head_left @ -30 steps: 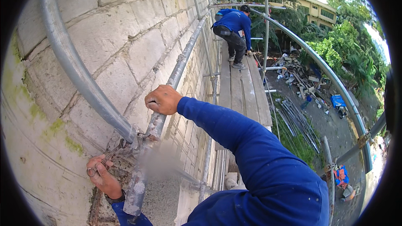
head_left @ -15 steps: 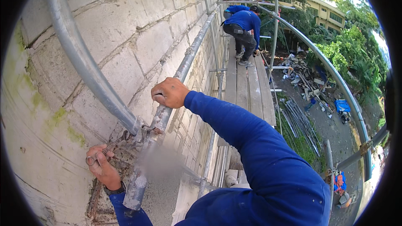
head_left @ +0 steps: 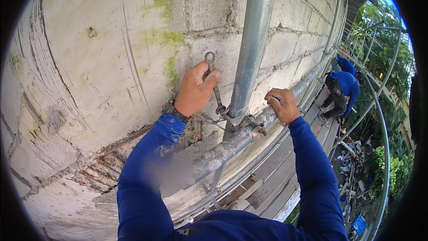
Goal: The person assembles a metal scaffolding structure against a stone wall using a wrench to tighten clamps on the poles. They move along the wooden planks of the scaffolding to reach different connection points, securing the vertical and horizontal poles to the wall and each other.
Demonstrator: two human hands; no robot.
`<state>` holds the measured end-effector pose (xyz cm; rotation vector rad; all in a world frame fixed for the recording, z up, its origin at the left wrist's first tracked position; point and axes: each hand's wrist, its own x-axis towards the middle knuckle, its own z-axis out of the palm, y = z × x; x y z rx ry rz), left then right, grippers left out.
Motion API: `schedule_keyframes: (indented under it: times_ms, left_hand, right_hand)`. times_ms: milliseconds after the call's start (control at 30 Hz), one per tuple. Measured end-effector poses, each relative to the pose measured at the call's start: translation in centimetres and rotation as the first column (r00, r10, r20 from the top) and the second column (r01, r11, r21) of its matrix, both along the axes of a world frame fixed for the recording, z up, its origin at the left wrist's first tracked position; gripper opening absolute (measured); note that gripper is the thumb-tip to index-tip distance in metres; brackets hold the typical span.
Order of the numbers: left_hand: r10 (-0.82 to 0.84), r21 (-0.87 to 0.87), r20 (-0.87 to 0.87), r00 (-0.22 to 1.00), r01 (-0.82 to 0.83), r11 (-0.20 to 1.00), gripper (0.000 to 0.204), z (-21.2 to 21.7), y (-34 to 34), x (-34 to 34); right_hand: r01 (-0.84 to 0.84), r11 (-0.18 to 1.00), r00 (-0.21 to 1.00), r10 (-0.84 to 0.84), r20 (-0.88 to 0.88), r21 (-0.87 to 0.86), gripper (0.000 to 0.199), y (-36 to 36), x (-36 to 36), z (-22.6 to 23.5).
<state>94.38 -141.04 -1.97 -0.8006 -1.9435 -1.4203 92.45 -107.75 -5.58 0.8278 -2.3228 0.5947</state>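
Observation:
My left hand (head_left: 195, 90) grips a metal wrench (head_left: 215, 82) held upright against the block wall, its lower end on the scaffold clamp (head_left: 243, 121). That clamp joins an upright steel pipe (head_left: 254, 40) to a horizontal steel pipe (head_left: 232, 145). My right hand (head_left: 282, 105) is wrapped around the horizontal pipe just right of the clamp. Both arms wear blue sleeves, and a dark watch sits on my left wrist.
A mossy concrete-block wall (head_left: 111, 62) fills the left, with exposed rusty rebar (head_left: 102, 169) low down. Wooden scaffold planks (head_left: 267, 187) run below the pipe. Another person in blue (head_left: 341, 89) crouches on the planks farther along. An outer guard rail (head_left: 383, 143) curves right; debris lies below.
The view has swung up toward the clamp. My left hand rose from the low broken wall area and now holds the wrench on the clamp. My right hand still grips the horizontal pipe.

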Motion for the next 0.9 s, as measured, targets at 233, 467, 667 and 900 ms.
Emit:
schedule_keyframes:
  times_ms: [233,467,667,900]
  left_hand:
    - [0.172,0.023,-0.187,0.967,-0.171,0.985,0.024,2.4,0.6,-0.2]
    - [0.053,0.429,-0.042,0.998,-0.03,0.903,0.022,-5.9,-1.5,5.1]
    - [0.067,0.677,-0.226,0.972,0.107,0.728,0.017,-12.6,-0.9,6.1]
    - [-0.057,0.796,-0.155,0.986,0.159,0.585,0.02,-17.6,0.7,7.6]
  right_hand:
    - [-0.033,0.999,0.998,0.035,0.052,-0.028,0.019,0.1,-0.1,0.2]
    - [-0.001,1.0,0.998,0.003,0.065,-0.022,0.021,0.0,0.0,-0.1]
    - [0.012,1.0,0.995,-0.01,0.103,-0.016,0.022,-0.8,0.0,0.2]
    - [0.01,1.0,0.99,-0.012,0.143,0.013,0.023,-0.5,0.1,0.5]
